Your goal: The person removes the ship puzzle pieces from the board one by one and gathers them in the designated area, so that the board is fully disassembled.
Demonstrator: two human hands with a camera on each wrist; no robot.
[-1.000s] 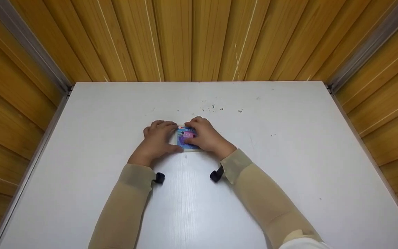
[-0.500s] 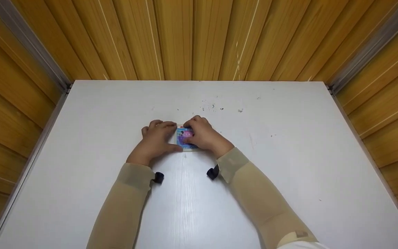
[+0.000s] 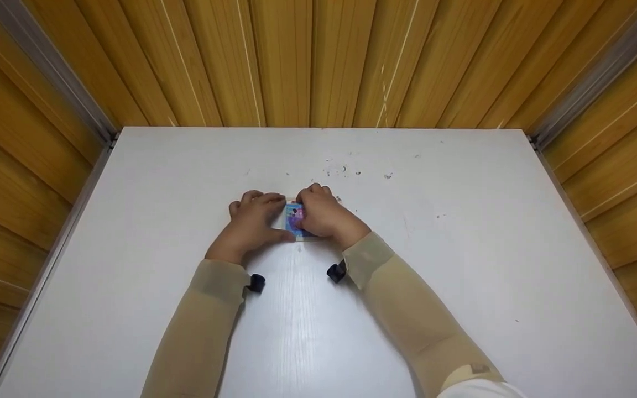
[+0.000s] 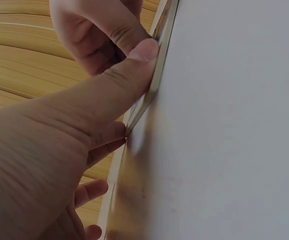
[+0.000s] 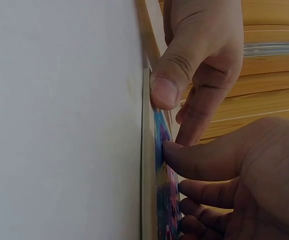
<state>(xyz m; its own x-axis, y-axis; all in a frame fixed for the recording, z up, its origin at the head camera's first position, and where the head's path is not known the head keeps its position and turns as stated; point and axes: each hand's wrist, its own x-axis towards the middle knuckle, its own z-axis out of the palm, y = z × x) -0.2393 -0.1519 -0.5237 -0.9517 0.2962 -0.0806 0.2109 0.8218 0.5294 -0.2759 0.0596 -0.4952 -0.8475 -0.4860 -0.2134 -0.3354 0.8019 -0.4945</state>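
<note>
A small flat board (image 3: pixel 291 226) with a blue, pink and purple picture and a pale rim lies on the white table. Thumb and fingers of my left hand (image 3: pixel 249 224) grip its left side at the near and far corners. My right hand (image 3: pixel 327 215) covers the right part, its fingers curled at the far edge and its thumb on the picture. In the right wrist view, the right thumb (image 5: pixel 199 159) touches the picture (image 5: pixel 161 200) and the left thumb (image 5: pixel 165 92) presses the rim's end. The right fingertips' exact contact is partly hidden.
The white table (image 3: pixel 462 276) has small dark marks (image 3: pixel 358 173) beyond the hands. Yellow wooden panels (image 3: pixel 335 61) stand behind and at both sides. Black wrist-mounted devices (image 3: pixel 256 283) hang beside both sleeves (image 3: pixel 197 320).
My right hand and forearm have shifted slightly left over the board, its fingers more curled, so less of the picture shows. My left hand keeps its grip in nearly the same place.
</note>
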